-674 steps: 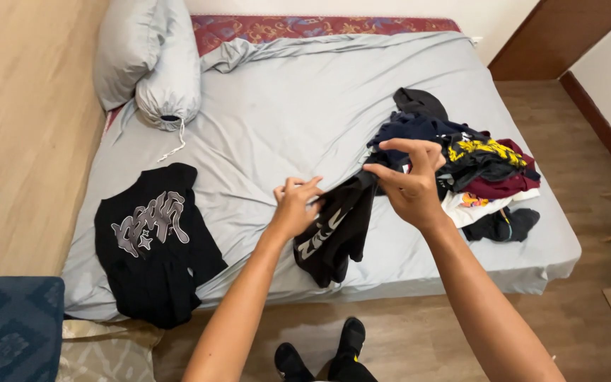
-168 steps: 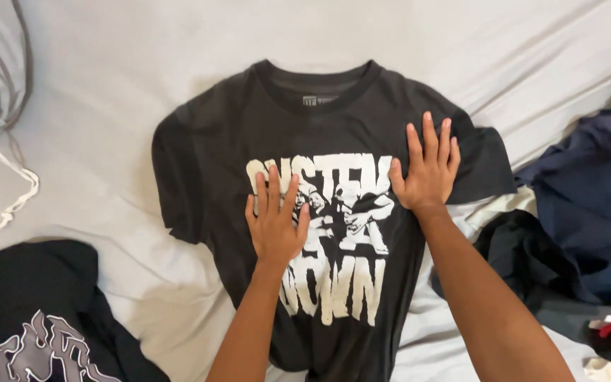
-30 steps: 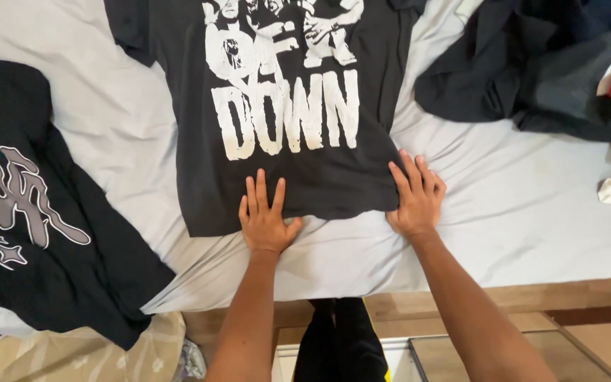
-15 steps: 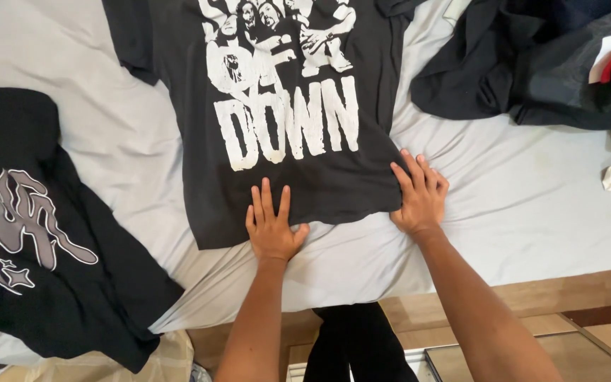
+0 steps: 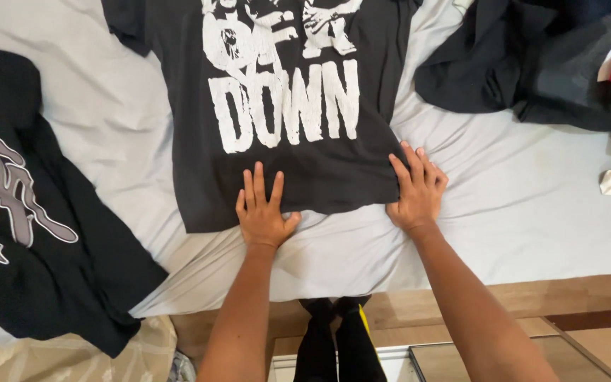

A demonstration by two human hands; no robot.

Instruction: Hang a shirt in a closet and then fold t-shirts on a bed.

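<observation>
Since half a second ago we see little change: left hand [image 5: 262,212] and right hand [image 5: 416,189] remain flat and open, gripping nothing, pressing the hem of the shirt [image 5: 284,106] spread on the bed [image 5: 532,205].

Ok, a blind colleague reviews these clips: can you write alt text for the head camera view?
Two bare hands press flat on the bottom hem of a dark printed T-shirt spread on a grey bedsheet: the left hand near the hem's middle, the right hand at its right corner. A black shirt with a grey graphic lies to the left, a heap of dark clothes upper right.
</observation>
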